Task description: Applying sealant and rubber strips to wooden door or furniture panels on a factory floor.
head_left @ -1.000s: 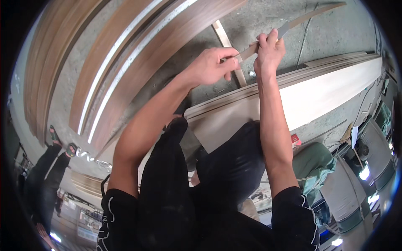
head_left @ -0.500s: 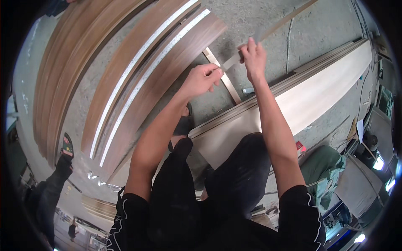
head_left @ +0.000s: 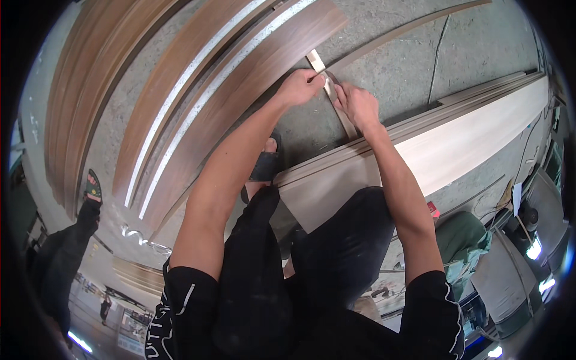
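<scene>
A long, thin brown edging strip (head_left: 432, 18) curves from between my hands toward the far right, over the concrete floor. My left hand (head_left: 302, 87) is closed in a pinch on its near part. Close by on the right, my right hand (head_left: 358, 107) has its fingers curled at a short dark bend of the strip; its fingertips are partly hidden. Beneath both hands a pale wooden batten (head_left: 341, 114) lies on the floor. It runs between the curved brown panels on the left and a stack of curved pale panels (head_left: 450, 150) in front of my knees.
Curved brown panels (head_left: 258, 90) with white-speckled strips stand at the left, and more brown panels (head_left: 90, 90) lie beyond them. Another person's sandalled foot (head_left: 93, 186) is at far left. A thin cable (head_left: 440, 57) crosses the floor. Green cloth (head_left: 459, 240) lies at the right.
My right hand has come down and nearer to my left hand, which has moved slightly up. The strip, raised and blurred before, now arcs lower across the floor.
</scene>
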The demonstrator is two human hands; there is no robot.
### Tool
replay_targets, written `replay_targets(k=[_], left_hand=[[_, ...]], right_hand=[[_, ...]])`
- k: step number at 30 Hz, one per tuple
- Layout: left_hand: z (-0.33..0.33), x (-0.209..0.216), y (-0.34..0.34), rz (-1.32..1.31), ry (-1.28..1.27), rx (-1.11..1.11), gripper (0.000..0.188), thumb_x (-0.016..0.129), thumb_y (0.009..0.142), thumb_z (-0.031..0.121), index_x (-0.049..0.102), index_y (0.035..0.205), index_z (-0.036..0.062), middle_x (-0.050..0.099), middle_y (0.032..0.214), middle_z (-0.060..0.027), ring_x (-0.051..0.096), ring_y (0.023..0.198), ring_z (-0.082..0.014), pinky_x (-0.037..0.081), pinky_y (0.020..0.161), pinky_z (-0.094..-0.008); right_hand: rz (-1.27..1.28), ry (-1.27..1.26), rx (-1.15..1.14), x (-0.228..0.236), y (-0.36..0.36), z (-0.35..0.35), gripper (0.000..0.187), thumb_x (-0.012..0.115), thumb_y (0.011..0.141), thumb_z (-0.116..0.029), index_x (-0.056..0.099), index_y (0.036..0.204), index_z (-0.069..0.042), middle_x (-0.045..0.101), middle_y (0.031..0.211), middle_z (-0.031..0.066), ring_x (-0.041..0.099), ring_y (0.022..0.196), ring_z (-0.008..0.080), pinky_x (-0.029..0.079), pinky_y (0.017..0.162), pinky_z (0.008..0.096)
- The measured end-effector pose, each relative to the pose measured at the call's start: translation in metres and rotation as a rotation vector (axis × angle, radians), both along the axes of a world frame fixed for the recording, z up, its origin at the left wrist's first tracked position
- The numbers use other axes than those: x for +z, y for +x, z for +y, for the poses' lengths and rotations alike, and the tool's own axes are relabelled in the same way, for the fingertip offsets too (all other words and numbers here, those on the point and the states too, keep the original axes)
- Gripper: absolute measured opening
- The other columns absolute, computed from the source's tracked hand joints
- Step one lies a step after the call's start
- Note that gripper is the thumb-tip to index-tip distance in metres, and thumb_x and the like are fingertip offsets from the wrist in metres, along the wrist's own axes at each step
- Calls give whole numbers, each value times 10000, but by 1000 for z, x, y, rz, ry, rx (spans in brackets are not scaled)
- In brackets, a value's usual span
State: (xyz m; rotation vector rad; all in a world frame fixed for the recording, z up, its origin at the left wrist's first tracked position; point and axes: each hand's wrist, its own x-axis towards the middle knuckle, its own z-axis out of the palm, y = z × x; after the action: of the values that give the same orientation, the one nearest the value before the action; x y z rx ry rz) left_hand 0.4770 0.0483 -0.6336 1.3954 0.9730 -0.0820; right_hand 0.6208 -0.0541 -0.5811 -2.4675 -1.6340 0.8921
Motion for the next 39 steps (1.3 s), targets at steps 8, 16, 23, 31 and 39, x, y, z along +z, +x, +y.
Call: replay_targets(k=[8, 16, 23, 31, 39], left_hand=[[-1, -2, -1, 15, 114, 9, 409, 506, 835, 384, 622, 795, -6, 592, 653, -139, 573, 617, -209, 451, 628, -349], [-5, -8, -3, -35, 190, 15, 404, 515, 872, 374, 580, 709, 11, 579, 609, -53, 528, 574, -121, 432, 570, -303], [-1, -9, -2, -33, 189, -12, 388, 516, 886, 364, 582, 727, 16, 577, 610, -47, 519, 573, -115, 428, 561, -300], [0, -11, -8, -16, 125, 26, 380, 526, 843, 371, 616, 846, 3, 585, 699, -184, 563, 647, -239, 447, 653, -371], [-1, -5, -4, 0, 123, 5, 378, 510, 835, 394, 641, 848, 40, 614, 689, -119, 588, 664, -230, 462, 670, -360]], right_hand=[[-24, -35, 27, 1, -3, 7, 311, 509, 881, -398, 592, 861, -98, 646, 768, 169, 618, 728, 388, 492, 629, 476], [-67, -53, 13, -3, -3, 11, 305, 516, 875, -394, 598, 870, -101, 644, 762, 176, 618, 724, 392, 496, 632, 481], [-34, -12, -5, 2, -2, 14, 298, 507, 885, -374, 587, 821, -94, 627, 746, 183, 593, 716, 401, 483, 629, 481], [-95, -34, 79, 5, -9, 19, 271, 529, 874, -352, 592, 814, -96, 626, 731, 192, 607, 698, 395, 490, 611, 482], [-169, -116, 165, 8, -4, 30, 294, 510, 867, -352, 625, 783, -96, 629, 734, 199, 620, 711, 392, 509, 635, 474]])
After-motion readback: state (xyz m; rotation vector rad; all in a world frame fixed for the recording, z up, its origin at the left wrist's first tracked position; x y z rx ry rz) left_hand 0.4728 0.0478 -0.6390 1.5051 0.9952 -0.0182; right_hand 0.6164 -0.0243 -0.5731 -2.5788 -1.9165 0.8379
